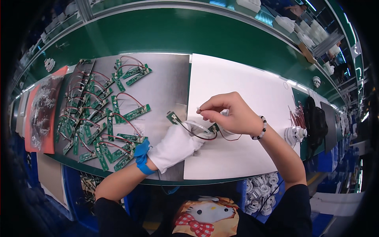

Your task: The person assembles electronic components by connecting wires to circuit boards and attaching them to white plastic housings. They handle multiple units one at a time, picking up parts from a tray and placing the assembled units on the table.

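Left hand (pixel 177 145) in a white glove, blue strap (pixel 143 166) at the wrist, resting on the white sheet (pixel 244 83) near its left edge. Its grip is closed around a round white part (pixel 198 127); the glove hides most of it. Right hand (pixel 229 112) bare, bead bracelet (pixel 261 128) on the wrist, hovering just above the left. Thumb and forefinger are pinched shut on a small white connector end (pixel 198 109); too small to tell more. A small green circuit board (pixel 173 117) sticks out just left of the gloved fingers, tilted, with red and black wires (pixel 197 136) looping from it under the right hand to a second small board (pixel 215 127) by the palm.

Left of the sheet, a grey metal plate (pixel 169 79) on the green tabletop (pixel 177 31) carries a heap of long green circuit boards with red wires (pixel 98 114), densest at the far left, a few loose ones nearer the hands. Orange tray with a clear bag (pixel 41 114) at the far left. White plastic part (pixel 294 135) and a bundle of red wires (pixel 298 116) right of the sheet. Bin of white round parts (pixel 260 191) below the tabletop edge.
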The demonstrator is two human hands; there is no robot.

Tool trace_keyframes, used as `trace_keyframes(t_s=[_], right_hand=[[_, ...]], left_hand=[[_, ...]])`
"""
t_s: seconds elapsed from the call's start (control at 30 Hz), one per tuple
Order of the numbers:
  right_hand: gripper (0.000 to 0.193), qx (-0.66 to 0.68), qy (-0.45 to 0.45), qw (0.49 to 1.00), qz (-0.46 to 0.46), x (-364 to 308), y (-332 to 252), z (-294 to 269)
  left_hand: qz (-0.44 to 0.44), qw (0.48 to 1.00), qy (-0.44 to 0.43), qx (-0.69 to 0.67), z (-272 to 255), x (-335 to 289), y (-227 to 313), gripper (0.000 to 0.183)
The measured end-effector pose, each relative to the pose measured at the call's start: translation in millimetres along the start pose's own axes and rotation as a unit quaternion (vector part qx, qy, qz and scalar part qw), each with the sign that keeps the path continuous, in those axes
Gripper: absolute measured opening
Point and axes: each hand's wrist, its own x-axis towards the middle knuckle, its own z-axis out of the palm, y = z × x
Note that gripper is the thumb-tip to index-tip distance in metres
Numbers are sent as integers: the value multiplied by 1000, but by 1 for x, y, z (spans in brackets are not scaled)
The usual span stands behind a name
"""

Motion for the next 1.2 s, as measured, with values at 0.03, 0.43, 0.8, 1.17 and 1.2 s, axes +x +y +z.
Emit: trace_keyframes(t_s=[0.03,0.43,0.8,1.17,1.2], right_hand=[[13,54,8,998,21,-2,1,0],[8,68,135,988,17,-21,-12,-23],[4,-280,85,956,-19,-23,-26,18],[10,-403,72,907,-99,-22,-25,22],[11,-420,55,893,-152,-21,-22,21]], left_hand=[[15,1000,0,-11,0,1,6,17],[-49,977,58,-201,-20,0,30,18],[34,995,83,-32,-14,-1,16,21],[102,988,110,-25,-13,1,15,17],[97,989,115,-3,-13,0,15,17]])
